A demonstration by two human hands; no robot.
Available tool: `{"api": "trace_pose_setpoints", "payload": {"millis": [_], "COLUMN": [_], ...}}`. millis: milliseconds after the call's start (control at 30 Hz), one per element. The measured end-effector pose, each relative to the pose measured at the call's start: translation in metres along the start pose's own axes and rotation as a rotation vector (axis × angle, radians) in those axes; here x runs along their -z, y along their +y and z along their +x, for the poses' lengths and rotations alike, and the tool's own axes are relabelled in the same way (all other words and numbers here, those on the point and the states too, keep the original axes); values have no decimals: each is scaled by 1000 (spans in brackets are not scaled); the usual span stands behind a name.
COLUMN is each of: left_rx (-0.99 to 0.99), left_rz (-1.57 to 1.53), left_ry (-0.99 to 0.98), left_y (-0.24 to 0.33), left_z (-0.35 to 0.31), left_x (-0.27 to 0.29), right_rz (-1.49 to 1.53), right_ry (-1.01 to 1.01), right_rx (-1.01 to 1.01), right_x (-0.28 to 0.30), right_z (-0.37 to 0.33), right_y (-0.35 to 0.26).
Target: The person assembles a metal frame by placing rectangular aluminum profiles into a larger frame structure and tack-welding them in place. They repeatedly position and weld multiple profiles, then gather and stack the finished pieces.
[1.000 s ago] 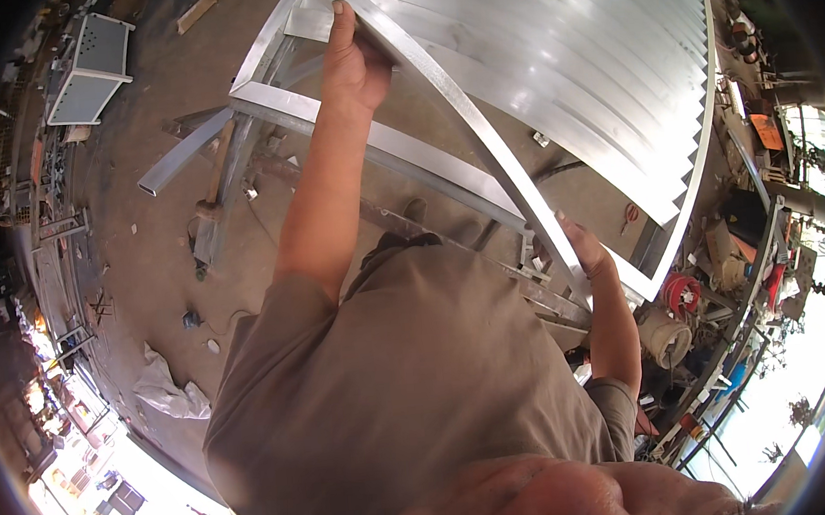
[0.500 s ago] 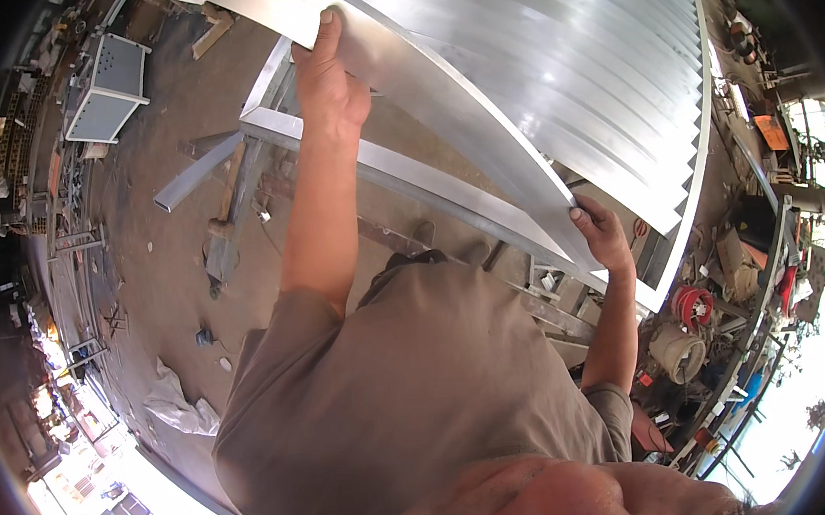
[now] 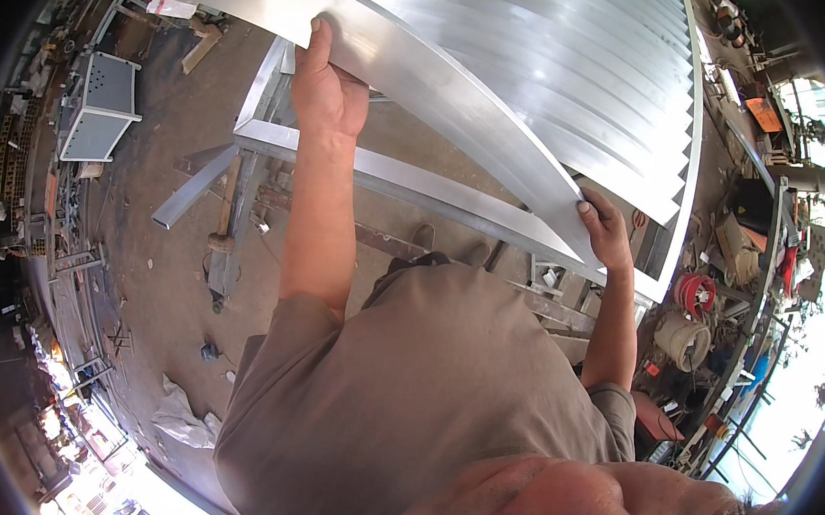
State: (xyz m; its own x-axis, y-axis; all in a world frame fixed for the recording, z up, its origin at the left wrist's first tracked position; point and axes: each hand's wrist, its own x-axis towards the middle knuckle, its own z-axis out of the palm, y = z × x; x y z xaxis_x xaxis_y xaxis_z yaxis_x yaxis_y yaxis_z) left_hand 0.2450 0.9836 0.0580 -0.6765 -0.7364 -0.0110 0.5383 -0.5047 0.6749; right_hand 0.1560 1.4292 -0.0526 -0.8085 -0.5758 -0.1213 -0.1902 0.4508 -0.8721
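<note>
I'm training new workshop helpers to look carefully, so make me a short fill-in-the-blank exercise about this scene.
1. The left hand and right hand hold the same silvery metal strip; the one nearer the picture's top is the ____.
2. The round object just above the beige bucket is mainly ____ in colour.
3. The brown shirt has ____ sleeves.

Missing words: left; red; short.

Reads as smooth, satin metal on the long strip [image 3: 450, 111]. Beyond the strip, gleams as glossy, ribbed metal on the sheet [image 3: 551, 47]. Nearer than the strip, looks like smooth metal on the frame rail [image 3: 446, 195] and matt, creased cloth on the shirt [image 3: 420, 362].
</note>
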Motion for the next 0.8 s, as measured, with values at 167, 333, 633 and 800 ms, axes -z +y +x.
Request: {"api": "trace_pose_setpoints", "payload": {"millis": [167, 333, 633, 800], "left_rx": [57, -63, -152, -350], "left_rz": [-84, -104, -52, 300], "left_ry": [-87, -201, -456, -471], "left_y": [3, 1, 31, 40], "left_z": [3, 5, 36, 31], "left_x": [0, 1, -29, -132], "right_rz": [-143, -212, -137, -408], "right_ry": [121, 245, 262, 167], "right_rx": [85, 182, 123, 271], "right_x": [-4, -9, -50, -73], "right_z": [0, 6, 53, 96], "right_y": [-2, -2, -7, -56]}}
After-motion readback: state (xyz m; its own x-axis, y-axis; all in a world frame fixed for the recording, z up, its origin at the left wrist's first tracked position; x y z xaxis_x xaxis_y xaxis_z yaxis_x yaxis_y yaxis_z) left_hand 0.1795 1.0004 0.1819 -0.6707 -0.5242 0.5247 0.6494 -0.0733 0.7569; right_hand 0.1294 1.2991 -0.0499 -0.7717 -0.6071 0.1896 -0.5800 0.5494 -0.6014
